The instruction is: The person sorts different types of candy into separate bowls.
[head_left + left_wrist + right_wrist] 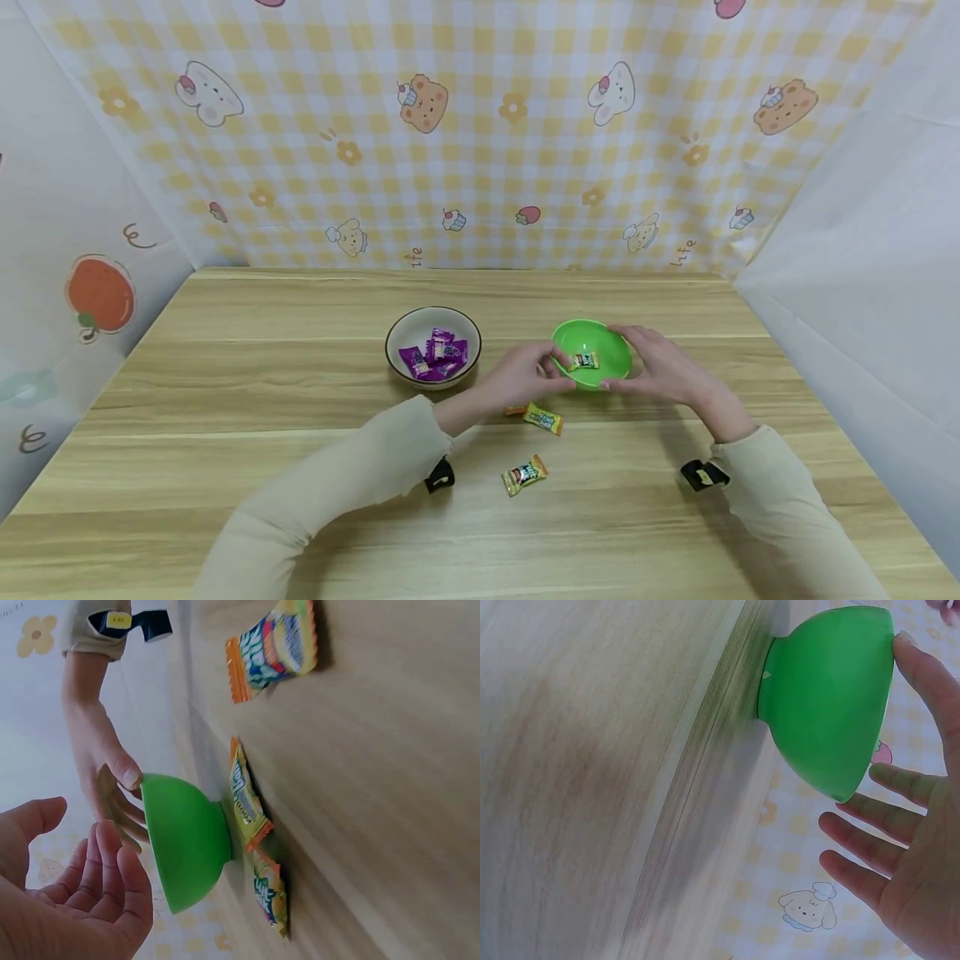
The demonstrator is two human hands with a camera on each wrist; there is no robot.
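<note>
A small green bowl (pixel 600 333) stands on the table's right half, with a yellow-green wrapped candy (pixel 585 361) in it. My right hand (pixel 660 367) holds the bowl by its right side, thumb on the near rim and fingers toward the far rim. In the right wrist view the thumb and a fingertip meet the green bowl (pixel 829 705). At the left rim hovers my left hand (pixel 525 371), its fingers loosely bent and apart from the thumb. Nothing shows between them in the left wrist view, where the left hand (pixel 82 900) is beside the green bowl (pixel 187 840).
A cream bowl (pixel 405 327) with a dark rim holds several purple wrapped candies (pixel 442 352), left of the green one. On the wooden table (pixel 262 375) lie yellow-orange candies: one nearer me (pixel 525 475), another candy (pixel 543 419) by the bowl, and a candy (pixel 516 410) partly hidden by my left hand.
</note>
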